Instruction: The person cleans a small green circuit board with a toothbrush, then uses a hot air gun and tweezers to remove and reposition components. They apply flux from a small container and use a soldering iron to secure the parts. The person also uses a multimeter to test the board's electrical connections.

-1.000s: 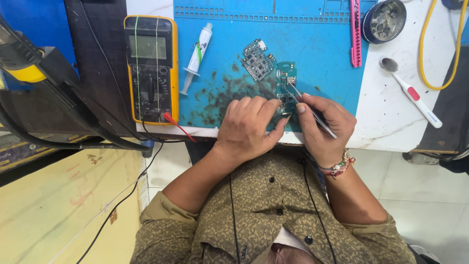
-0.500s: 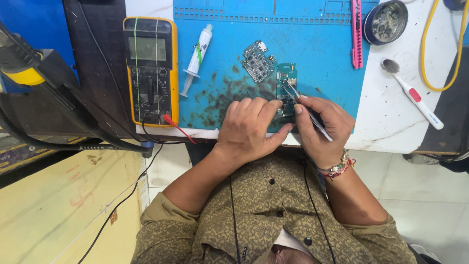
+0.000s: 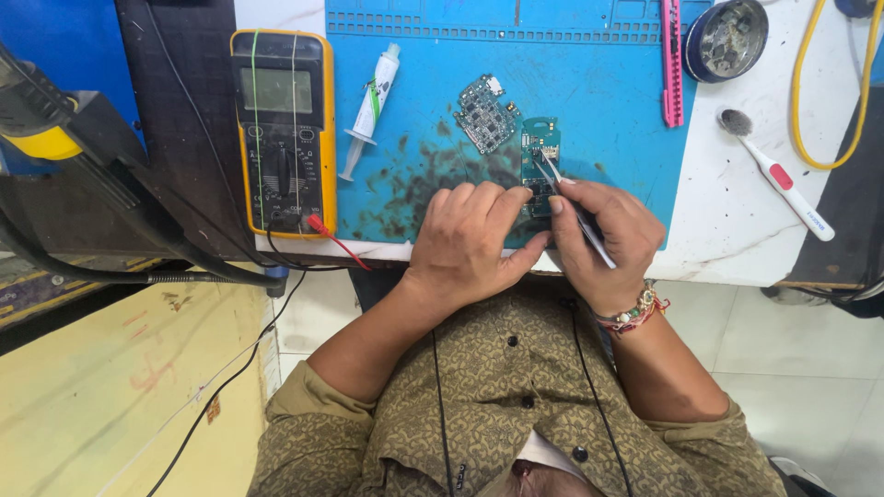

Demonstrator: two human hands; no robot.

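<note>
A narrow green circuit board point(image 3: 540, 152) lies on the blue work mat point(image 3: 608, 83). My left hand point(image 3: 470, 241) presses its fingertips on the board's near end. My right hand point(image 3: 608, 235) grips metal tweezers point(image 3: 569, 198), whose tips touch the board's middle. A second, squarish circuit board point(image 3: 485, 113) lies tilted just left of the green one, untouched.
A yellow multimeter point(image 3: 284, 129) with a red probe lead sits left of the mat, a white syringe tube point(image 3: 370, 109) beside it. A pink tool point(image 3: 671, 60), a round tin point(image 3: 726, 37), a white brush point(image 3: 778, 175) and a yellow cable point(image 3: 810, 110) lie to the right.
My right hand has shifted slightly up, bringing the tweezers' tips further onto the green board. My left hand stays pressed on the board's near end.
</note>
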